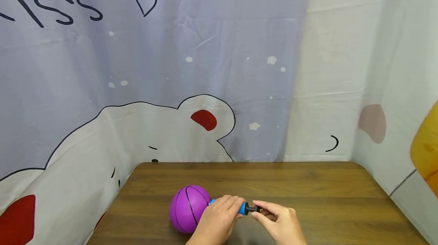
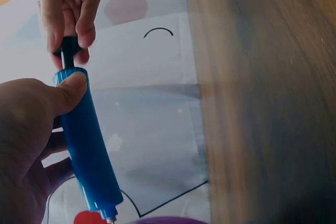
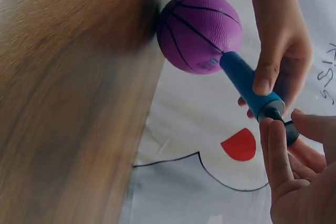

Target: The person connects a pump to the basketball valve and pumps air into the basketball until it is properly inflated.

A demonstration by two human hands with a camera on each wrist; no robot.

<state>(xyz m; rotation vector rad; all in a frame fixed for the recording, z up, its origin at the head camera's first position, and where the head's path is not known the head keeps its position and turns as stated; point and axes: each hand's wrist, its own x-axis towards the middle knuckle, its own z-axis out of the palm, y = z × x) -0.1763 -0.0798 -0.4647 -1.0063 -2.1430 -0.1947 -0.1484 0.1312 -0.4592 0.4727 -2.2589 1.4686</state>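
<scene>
A purple ball [image 1: 186, 209] with black basketball lines sits on the wooden table, left of both hands. My left hand [image 1: 220, 216] grips the blue barrel of a small hand pump [image 2: 89, 140], its thumb lying along the top end. In the right wrist view the pump's front end meets the ball [image 3: 199, 32]. At the opposite end, my right hand [image 1: 278, 220] pinches the black handle [image 3: 291, 132] between thumb and fingers. A short length of black rod shows between handle and barrel. In the left wrist view a thin metal tip [image 2: 111, 220] protrudes from the barrel.
The brown wooden table [image 1: 325, 184] reaches back to a printed curtain [image 1: 219, 47] with bear outlines, a heart and lettering. More of the curtain hangs along the left and right sides of the table.
</scene>
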